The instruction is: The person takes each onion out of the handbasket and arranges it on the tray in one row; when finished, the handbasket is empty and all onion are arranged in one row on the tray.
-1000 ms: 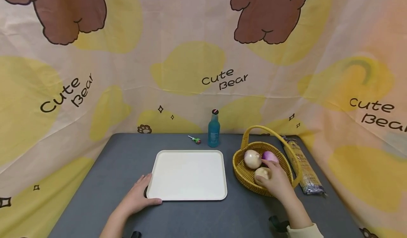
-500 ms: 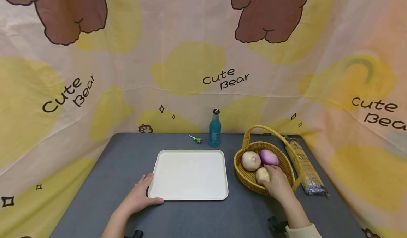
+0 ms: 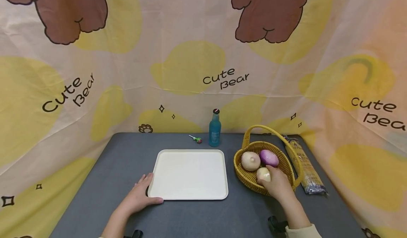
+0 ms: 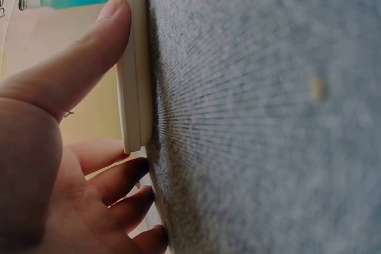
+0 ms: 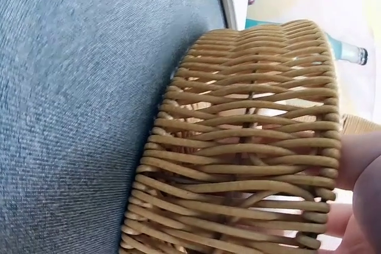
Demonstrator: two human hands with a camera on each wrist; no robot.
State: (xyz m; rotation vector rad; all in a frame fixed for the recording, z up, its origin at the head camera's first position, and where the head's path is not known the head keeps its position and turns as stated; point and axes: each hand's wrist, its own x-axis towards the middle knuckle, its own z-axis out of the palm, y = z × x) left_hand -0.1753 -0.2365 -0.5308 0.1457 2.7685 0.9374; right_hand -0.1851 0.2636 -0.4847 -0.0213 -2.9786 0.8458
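My left hand [image 3: 138, 195] rests at the near left corner of a white rectangular tray [image 3: 190, 174]. Its thumb lies along the near edge and its fingers reach up the left side; the left wrist view shows the thumb against the tray rim [image 4: 134, 57]. Inside a yellow wicker basket [image 3: 246, 185], my right hand [image 3: 279, 183] grips a whitish onion [image 3: 263, 174], fingertips partly hidden behind it. A larger whitish onion [image 3: 251, 161] and a purple onion [image 3: 269, 158] lie beside it. In the right wrist view, the woven basket wall [image 5: 250, 147] hides most of that hand.
A blue bottle [image 3: 214, 130] stands behind the tray, with a lollipop [image 3: 195, 139] lying to its left. The basket's tall handle [image 3: 276, 132] arches over the onions. Right of the basket lies a long yellow packet [image 3: 305, 167]. A printed curtain [image 3: 178, 72] hangs behind the grey table [image 3: 105, 174].
The larger whitish onion has shifted slightly left and turned its end toward the camera. My right hand has drawn back a little, uncovering more of the purple onion. The left hand stays at the tray.
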